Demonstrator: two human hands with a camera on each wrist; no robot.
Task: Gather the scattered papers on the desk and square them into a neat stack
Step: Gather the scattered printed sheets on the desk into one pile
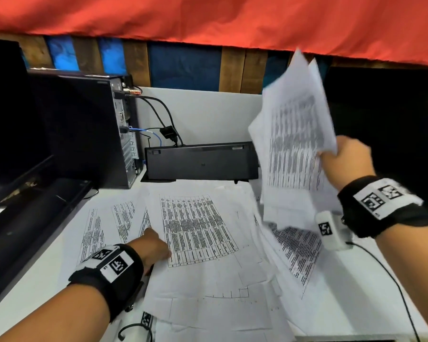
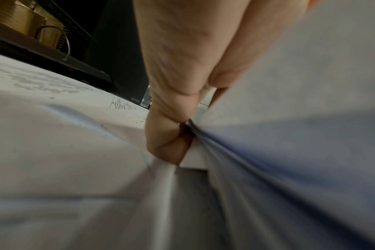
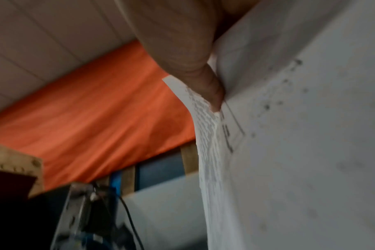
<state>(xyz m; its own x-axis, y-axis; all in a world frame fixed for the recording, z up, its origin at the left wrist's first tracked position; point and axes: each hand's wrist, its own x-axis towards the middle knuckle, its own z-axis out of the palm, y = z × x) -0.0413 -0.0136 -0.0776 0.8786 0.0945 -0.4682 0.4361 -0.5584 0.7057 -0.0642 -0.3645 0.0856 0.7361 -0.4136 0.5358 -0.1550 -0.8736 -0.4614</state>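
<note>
On the white desk (image 1: 208, 114), in front of a black keyboard (image 1: 200, 161) stood on edge and beside a computer tower (image 1: 92, 129), printed papers (image 1: 195, 230) lie loose and overlapping, fanned at odd angles from the left edge across to the right. A second batch, the raised sheaf (image 1: 294, 144), is held up in the air on the right, its sheets splayed and out of line. Paper like this looks light and limp; single sheets will likely slide over one another and buckle if pushed from the middle, so an edge or corner seems the best hold, with the whole bundle later tapped on its edge to square it. Right hand (image 1: 344, 159): closed on the lower right edge of the raised sheaf; the right wrist view shows the thumb (image 3: 206, 81) pressed into the sheets. Left hand (image 1: 156, 245): down on the desk at the left edge of the top tabled sheet; the left wrist view shows fingers (image 2: 171, 132) curled, pinching several sheet edges together. The hands are well apart, each clamped on its own paper.
</note>
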